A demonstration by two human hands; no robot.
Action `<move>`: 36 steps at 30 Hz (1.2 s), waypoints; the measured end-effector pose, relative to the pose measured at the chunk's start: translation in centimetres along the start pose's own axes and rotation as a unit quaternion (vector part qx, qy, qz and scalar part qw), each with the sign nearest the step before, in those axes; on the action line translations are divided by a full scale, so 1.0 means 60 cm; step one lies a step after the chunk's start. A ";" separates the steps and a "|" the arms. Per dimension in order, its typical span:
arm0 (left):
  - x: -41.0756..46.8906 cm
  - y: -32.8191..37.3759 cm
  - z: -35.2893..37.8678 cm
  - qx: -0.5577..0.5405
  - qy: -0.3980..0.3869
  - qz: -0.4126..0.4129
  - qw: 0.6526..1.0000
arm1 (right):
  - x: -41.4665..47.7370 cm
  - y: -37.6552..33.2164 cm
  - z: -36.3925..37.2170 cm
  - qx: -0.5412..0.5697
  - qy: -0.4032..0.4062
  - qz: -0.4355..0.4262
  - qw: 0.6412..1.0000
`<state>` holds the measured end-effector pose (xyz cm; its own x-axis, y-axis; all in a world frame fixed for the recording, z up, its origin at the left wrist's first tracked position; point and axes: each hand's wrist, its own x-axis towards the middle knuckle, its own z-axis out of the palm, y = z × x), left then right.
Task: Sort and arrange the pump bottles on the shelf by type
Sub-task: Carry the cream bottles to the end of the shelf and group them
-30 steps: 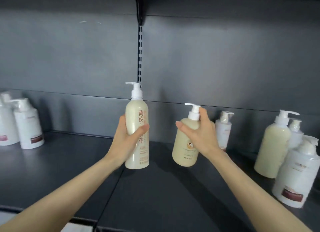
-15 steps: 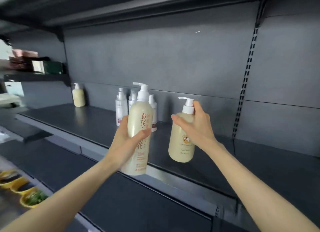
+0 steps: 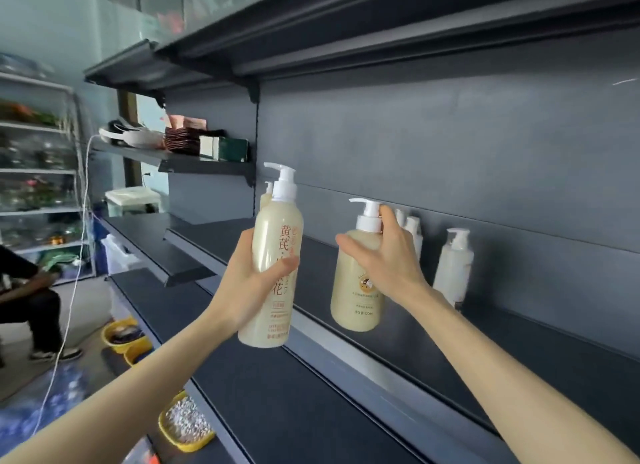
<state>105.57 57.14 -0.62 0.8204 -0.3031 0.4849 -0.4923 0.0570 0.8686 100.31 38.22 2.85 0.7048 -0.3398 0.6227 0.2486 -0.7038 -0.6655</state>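
head view caught both hands up in front of the dark shelf [image 3: 346,252]. the left hand [image 3: 247,290] had its grip wrapped tight round a tall cream pump bottle [image 3: 273,255] with red characters down its side, held upright in the air, off the shelf, its base hanging over the shelf's front edge. the right hand [image 3: 388,262] had its grip closed over the shoulder and neck of a shorter, rounder cream pump bottle [image 3: 353,290], also lifted, just in front of the shelf surface. both bottles looked full of pale creamy liquid, both had white pump heads.

behind the right hand, white pump bottles [image 3: 453,266] stood on the shelf against the back panel: one in plain sight on the right, two more tops peeking past the fingers, so three counted. another cream bottle [image 3: 266,196] peeked out right behind the tall one, mostly hidden. that made two bottles in hand, four on the shelf.

down low at the left, yellow bowls [image 3: 185,427] sat near the floor, three counted, the nearest one holding small pale bits.
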 end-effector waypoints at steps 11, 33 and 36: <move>0.234 -0.148 -0.110 0.018 -0.002 -0.050 0.999 | 0.206 0.062 0.219 -0.004 0.006 0.025 1.000; 0.682 -0.412 -0.127 -0.023 -0.327 -0.007 0.945 | 0.401 0.175 0.419 -0.192 0.178 0.150 0.953; 0.720 -0.435 -0.091 -0.022 -0.360 0.000 0.933 | 0.416 0.195 0.415 -0.223 0.195 0.167 0.940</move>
<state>155.44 47.74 -1.81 0.4046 -0.8624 0.3042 -0.4666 0.0915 0.8798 137.37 37.06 0.36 0.3745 -0.7309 0.5706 -0.3078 -0.6785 -0.6670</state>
